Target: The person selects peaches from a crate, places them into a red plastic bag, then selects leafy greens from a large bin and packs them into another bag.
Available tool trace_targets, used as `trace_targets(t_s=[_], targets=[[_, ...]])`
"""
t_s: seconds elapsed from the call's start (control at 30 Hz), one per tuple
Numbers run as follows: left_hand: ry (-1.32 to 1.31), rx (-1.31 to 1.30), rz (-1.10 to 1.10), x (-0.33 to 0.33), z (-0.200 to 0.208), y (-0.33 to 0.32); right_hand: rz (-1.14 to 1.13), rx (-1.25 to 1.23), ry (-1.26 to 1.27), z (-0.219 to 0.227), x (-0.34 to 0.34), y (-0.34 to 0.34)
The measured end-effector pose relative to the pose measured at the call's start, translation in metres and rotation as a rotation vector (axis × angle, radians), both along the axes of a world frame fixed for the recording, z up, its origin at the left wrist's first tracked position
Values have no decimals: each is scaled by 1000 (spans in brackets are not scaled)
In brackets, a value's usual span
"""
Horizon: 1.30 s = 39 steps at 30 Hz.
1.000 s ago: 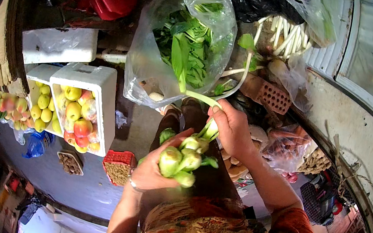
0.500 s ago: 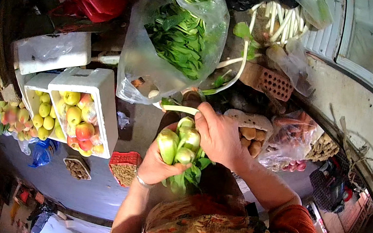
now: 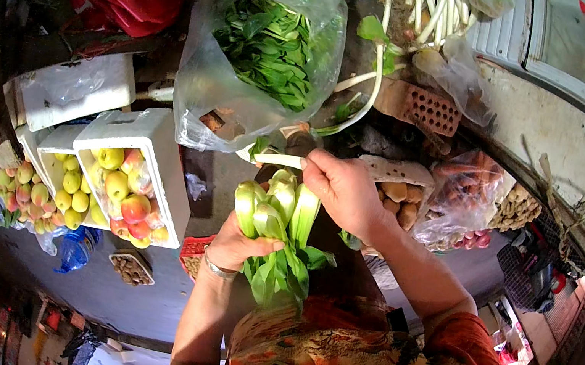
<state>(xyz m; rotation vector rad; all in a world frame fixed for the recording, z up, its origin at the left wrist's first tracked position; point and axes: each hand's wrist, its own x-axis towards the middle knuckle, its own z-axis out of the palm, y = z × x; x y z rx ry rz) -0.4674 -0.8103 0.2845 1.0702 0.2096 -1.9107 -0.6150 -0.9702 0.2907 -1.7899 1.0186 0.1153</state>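
My left hand is wrapped round a bunch of bok choy, its pale green stem ends pointing away from me and its leaves hanging toward my body. Just beyond those stems, my right hand pinches one end of a single pale stalk. A small green leaf shows at the stalk's other end. Farther off stands a large clear plastic bag, its mouth gaping, with many leafy greens inside. The fingertips of my right hand are partly hidden.
White foam boxes of apples stand at the left, near a red basket. On the right are a perforated brick, brown mushrooms or potatoes and bagged carrots. White stalks lie at the far right.
The bok choy has tilted, so its stems now show lengthwise rather than end-on. My right hand still pinches the stalk, slightly farther away and left. The whole view has shifted a little.
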Motion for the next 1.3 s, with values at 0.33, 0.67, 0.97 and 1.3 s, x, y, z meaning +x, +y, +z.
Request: trace_targets(t_s=[0.33, 0.67, 0.97, 1.3], targets=[[8, -1, 19, 12, -14, 25, -82, -225, 27, -7, -13, -24], [-101, -63, 112, 11, -11, 17, 36, 295, 158, -39, -60, -29], [-254, -191, 251, -3, 19, -36, -209, 1046, -470, -6, -5, 13], [-233, -259, 393, -21, 45, -96, -10, 732, -378, -1, 5, -21]])
